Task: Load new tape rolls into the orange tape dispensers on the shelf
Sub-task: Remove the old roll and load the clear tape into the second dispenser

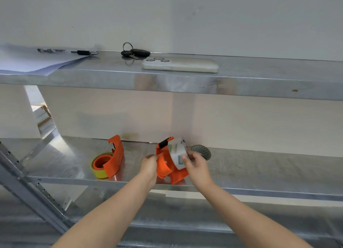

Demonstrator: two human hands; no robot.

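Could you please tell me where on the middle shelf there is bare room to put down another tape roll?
The middle shelf is bare right of the grey disc, out to the frame's edge. A smaller bare patch lies left of the loaded dispenser. The middle is crowded: the left hand and right hand hold the second dispenser and white roll.

A bare galvanized metal shelf point(259, 166) carries an orange tape dispenser point(114, 157) with a yellow tape roll point(99, 170), well to the left of the left hand point(149, 166). A grey round disc point(201, 151) leans just beyond the right hand point(196, 164). On the upper shelf point(259, 80), far above both hands, lie a phone point(181, 65), keys point(134, 52), a pen point(83, 52) and paper point(33, 62).
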